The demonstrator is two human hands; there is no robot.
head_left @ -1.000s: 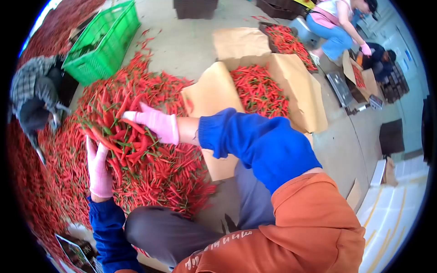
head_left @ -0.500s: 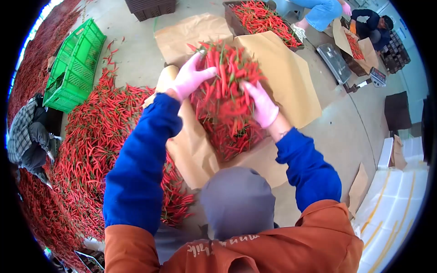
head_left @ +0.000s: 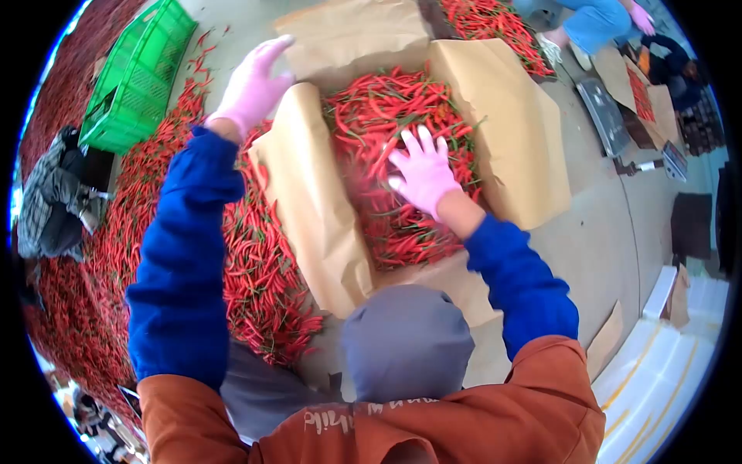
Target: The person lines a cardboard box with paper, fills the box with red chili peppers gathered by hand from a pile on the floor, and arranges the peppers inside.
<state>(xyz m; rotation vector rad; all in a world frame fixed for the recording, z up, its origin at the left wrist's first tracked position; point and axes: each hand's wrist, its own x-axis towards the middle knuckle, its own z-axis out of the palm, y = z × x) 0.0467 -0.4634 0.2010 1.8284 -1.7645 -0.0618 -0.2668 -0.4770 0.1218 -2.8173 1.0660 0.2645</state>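
Observation:
Red chili peppers [head_left: 386, 116] with green stems fill a box lined with brown paper [head_left: 317, 193], whose flaps are folded outward. My right hand [head_left: 423, 172], in a pink glove, lies with spread fingers on or just over the peppers in the box. Out to the left, my left hand [head_left: 251, 87], also pink-gloved, is raised near the paper's far left corner, thumb apart from the fingers and nothing in it. Beneath the left arm spreads a large heap of loose chili peppers [head_left: 259, 271] on the floor.
A green crate [head_left: 139, 85] stands at the upper left, near a crouching person [head_left: 58, 193]. Beyond the box sits another load of peppers [head_left: 495, 27]. A scale [head_left: 607, 116] and another person [head_left: 672, 66] are at the upper right; white foam boxes [head_left: 657, 379] stand lower right.
Both hands have let go of a bunch of chili peppers, which now lie in the box. My left hand has moved out left; my right hand has opened over the peppers.

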